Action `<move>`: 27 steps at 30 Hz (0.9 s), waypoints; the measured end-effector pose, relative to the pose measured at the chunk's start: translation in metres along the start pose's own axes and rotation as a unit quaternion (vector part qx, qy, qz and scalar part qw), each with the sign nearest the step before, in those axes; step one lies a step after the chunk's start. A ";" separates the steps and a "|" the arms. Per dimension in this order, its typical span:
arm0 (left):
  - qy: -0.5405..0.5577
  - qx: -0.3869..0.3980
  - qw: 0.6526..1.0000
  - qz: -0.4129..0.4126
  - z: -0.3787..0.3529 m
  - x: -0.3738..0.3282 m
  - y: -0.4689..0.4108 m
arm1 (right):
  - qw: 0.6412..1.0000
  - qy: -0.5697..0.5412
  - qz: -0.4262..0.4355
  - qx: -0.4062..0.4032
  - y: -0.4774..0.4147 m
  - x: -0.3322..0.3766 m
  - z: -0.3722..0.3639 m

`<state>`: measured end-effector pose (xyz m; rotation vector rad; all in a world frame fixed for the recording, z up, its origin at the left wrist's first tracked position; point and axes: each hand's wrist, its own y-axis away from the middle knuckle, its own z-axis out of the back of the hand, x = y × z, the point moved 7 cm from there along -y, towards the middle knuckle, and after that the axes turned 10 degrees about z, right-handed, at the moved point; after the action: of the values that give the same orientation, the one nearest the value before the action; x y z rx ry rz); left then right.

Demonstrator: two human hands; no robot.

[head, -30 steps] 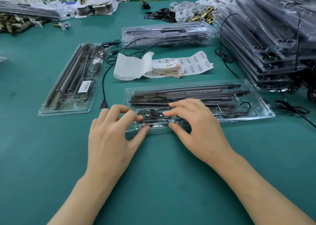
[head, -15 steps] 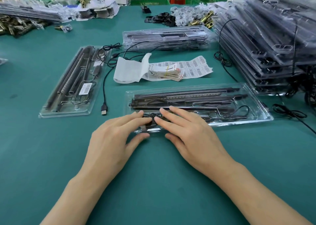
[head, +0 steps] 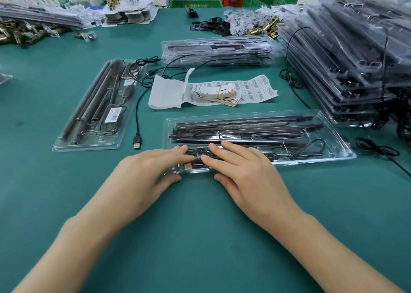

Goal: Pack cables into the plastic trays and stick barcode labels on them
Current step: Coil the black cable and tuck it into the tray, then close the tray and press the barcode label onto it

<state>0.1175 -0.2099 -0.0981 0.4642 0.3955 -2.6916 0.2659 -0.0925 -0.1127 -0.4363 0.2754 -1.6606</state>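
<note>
Cable (head: 198, 154) pressed into tray (head: 338, 137) by left hand (head: 142, 177), right hand (head: 249, 174); fingers flattened, formerly curled

Black cable (head: 199, 153) in near-left pocket of clear plastic tray (head: 333, 137) (flat, crosswise)

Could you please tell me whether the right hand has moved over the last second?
Yes: right hand slid slightly left along the clear tray, toward the left hand.

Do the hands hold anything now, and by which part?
Nothing is held. The left hand and the right hand press flat fingers on the coiled cable at the near left end of the plastic tray.
</note>
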 end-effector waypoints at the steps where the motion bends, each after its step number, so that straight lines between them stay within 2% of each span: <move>1: 0.017 0.013 1.000 0.000 0.004 0.007 -0.001 | 1.000 -0.003 -0.001 -0.004 0.000 0.000 0.000; 5: -0.013 -0.041 0.998 -0.052 0.014 0.013 0.005 | 1.000 -0.022 -0.012 -0.013 0.002 -0.002 0.000; 8: 0.014 -0.070 0.997 -0.041 0.013 0.016 0.011 | 1.000 -0.030 -0.007 -0.005 0.003 -0.002 -0.001; 11: 0.021 -0.075 0.996 -0.037 0.012 0.017 0.013 | 0.998 -0.063 -0.022 -0.005 0.004 -0.003 0.002; 13: 0.013 -0.072 0.996 -0.043 0.012 0.017 0.013 | 0.994 -0.094 -0.048 -0.037 0.000 -0.011 0.014; 16: -0.002 -0.070 0.996 -0.050 0.009 0.016 0.013 | 0.990 -0.083 -0.095 -0.063 -0.022 -0.042 0.033; 21: 0.023 -0.066 0.997 -0.045 0.009 0.016 0.012 | 0.987 -0.022 -0.162 0.007 -0.086 -0.109 0.038; 24: 0.049 -0.062 0.996 -0.037 0.011 0.014 0.013 | 0.983 0.015 -0.164 0.082 -0.119 -0.133 0.021; 27: 0.062 -0.065 0.996 -0.014 0.015 0.012 0.011 | 0.979 0.016 -0.166 0.113 -0.134 -0.149 0.008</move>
<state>0.1072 -0.2281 -0.0913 0.5931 0.6123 -2.6509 0.1632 0.0736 -0.0668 -0.2946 0.0339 -2.0011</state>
